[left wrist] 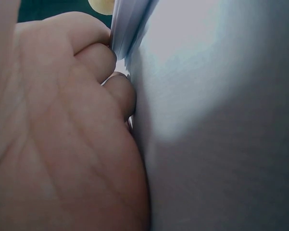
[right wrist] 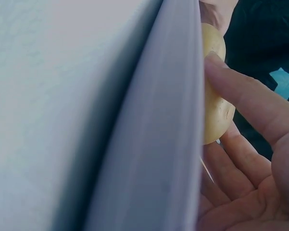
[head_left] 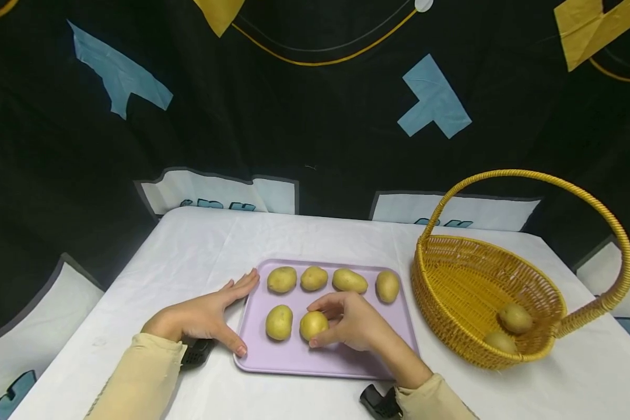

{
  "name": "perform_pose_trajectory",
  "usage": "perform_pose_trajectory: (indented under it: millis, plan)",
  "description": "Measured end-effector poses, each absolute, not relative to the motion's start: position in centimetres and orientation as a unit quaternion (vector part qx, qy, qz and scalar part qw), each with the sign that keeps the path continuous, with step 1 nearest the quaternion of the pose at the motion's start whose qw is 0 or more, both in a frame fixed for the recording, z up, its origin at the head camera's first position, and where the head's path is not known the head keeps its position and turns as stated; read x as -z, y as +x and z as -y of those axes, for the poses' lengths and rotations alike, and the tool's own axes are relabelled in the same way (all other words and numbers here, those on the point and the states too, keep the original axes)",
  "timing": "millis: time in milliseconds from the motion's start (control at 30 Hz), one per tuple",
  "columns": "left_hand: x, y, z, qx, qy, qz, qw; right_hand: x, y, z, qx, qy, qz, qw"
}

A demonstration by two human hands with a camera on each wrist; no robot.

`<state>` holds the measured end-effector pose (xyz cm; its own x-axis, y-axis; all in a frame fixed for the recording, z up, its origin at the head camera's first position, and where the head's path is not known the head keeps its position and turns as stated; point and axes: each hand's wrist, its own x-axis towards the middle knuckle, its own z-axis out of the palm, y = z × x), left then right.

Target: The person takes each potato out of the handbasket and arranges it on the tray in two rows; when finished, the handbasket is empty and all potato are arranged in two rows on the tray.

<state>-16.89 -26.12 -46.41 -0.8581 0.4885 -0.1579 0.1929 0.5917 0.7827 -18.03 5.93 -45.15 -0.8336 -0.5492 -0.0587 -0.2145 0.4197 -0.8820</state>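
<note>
A lilac tray [head_left: 346,364] lies on the white-covered table with several yellow potatoes on it. My left hand [head_left: 205,315] rests at its left side, fingers and thumb spread against the rim; in the left wrist view the curled-looking fingertips meet the tray edge [left wrist: 130,26]. Over the tray's front half, my right hand [head_left: 354,324] holds a round potato [head_left: 313,325] between thumb and fingers. The right wrist view shows the thumb on the potato [right wrist: 222,113], partly hidden by the tray wall. Left of it sits another potato [head_left: 279,322], with a row of potatoes [head_left: 314,278] behind.
To the right of the tray stands a yellow wicker basket [head_left: 436,303] with a tall arched handle [head_left: 551,178]. Two potatoes [head_left: 515,318] lie inside it. A dark cloth [head_left: 336,128] with printed shapes hangs behind the table [head_left: 210,251].
</note>
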Motion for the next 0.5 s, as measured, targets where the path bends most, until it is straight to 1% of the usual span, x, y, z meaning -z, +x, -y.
perform_pose_trajectory:
  millis: [200, 500]
  plan:
    - [46.30, -16.88, 26.18, -0.410, 0.197, -0.872, 0.182, 45.19, -18.10, -5.91, 0.486, -0.230, -0.825, 0.172]
    - [46.39, -16.89, 26.12, -0.405, 0.187, -0.875, 0.188, 45.15, -17.89, -5.65, 0.463, -0.243, -0.840, 0.142]
